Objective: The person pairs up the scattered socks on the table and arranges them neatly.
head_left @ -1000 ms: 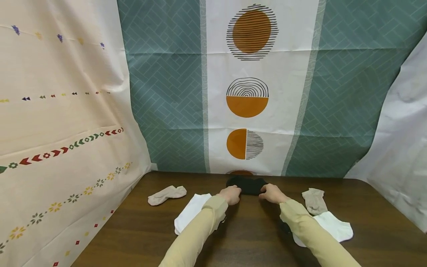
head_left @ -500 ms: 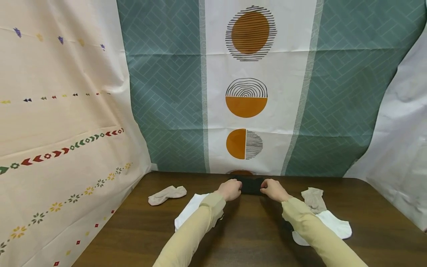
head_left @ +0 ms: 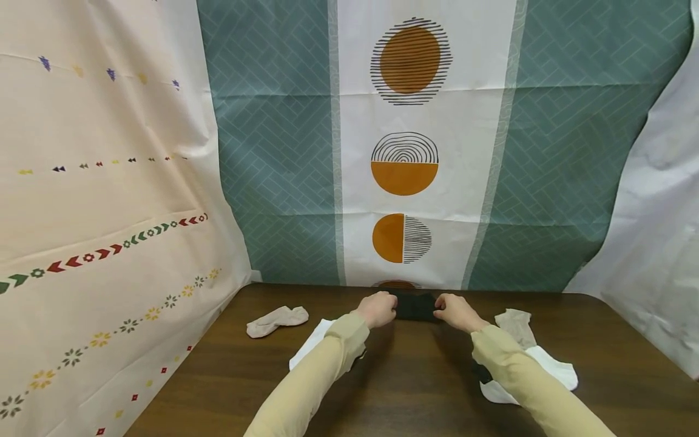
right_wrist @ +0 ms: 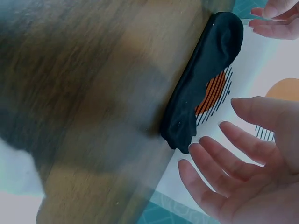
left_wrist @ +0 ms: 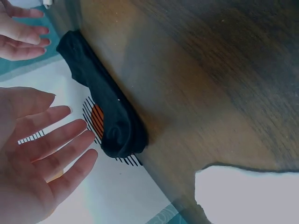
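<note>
A black sock [head_left: 416, 307] lies flat near the far edge of the table, stretched sideways between my two hands. My left hand [head_left: 378, 309] is by the sock's left end. In the left wrist view, this hand [left_wrist: 51, 154] has its fingers extended and spread, apart from the sock [left_wrist: 105, 93]. My right hand [head_left: 457, 311] is beside the sock's other end. The right wrist view shows that hand [right_wrist: 247, 172] with fingers loosely extended, nothing in them, close to the sock's cuff [right_wrist: 180, 140]. Head view hides part of the sock behind the left hand.
A beige sock [head_left: 276, 321] lies at left, near a white sock [head_left: 311, 345] partly under my left sleeve. At right are another beige sock [head_left: 516, 326] and white sock [head_left: 557, 368], with a dark piece [head_left: 482, 372] by the right sleeve. A patterned curtain [head_left: 404, 243] hangs behind.
Both hands have come away from the black sock, the right one shifting slightly right. The sock stays at the far edge. The head view has tilted a little upward.
</note>
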A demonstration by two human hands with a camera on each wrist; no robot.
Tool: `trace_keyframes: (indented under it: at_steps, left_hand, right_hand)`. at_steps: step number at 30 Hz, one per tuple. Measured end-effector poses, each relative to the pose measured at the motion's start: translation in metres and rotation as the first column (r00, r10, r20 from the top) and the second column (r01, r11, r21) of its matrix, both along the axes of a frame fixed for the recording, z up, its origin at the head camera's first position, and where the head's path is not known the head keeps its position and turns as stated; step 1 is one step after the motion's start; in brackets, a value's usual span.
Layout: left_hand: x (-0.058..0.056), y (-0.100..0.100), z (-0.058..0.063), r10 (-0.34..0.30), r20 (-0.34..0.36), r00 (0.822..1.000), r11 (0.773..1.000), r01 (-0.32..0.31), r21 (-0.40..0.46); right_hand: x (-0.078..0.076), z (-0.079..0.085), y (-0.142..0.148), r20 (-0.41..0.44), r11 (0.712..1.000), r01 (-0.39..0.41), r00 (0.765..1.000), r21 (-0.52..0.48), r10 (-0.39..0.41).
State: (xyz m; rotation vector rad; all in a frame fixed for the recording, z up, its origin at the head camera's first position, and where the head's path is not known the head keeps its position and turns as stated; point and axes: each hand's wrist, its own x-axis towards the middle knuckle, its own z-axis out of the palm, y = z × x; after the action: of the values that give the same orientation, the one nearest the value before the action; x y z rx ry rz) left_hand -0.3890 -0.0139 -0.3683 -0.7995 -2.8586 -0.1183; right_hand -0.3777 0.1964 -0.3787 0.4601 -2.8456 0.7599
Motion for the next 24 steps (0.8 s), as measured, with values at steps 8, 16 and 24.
trace_keyframes:
  at_steps: [8, 16, 24]
  left_hand:
    - [0.01, -0.002, -0.002, -0.054, 0.026, 0.998, 0.999, 0.054, 0.005]
    - [0.016, -0.005, -0.001, -0.039, 0.011, 0.999, 0.999, 0.039, -0.002]
    - [0.022, -0.001, 0.001, -0.065, 0.018, 0.998, 0.998, 0.065, 0.013]
  right_hand:
    - [0.016, 0.005, 0.01, 0.009, 1.0, -0.027, 1.0, -0.011, 0.027]
    - [0.023, 0.006, 0.021, 0.027, 1.0, -0.023, 0.999, -0.001, 0.023]
    - [0.029, 0.006, 0.033, -0.006, 1.0, -0.005, 1.0, 0.007, 0.005]
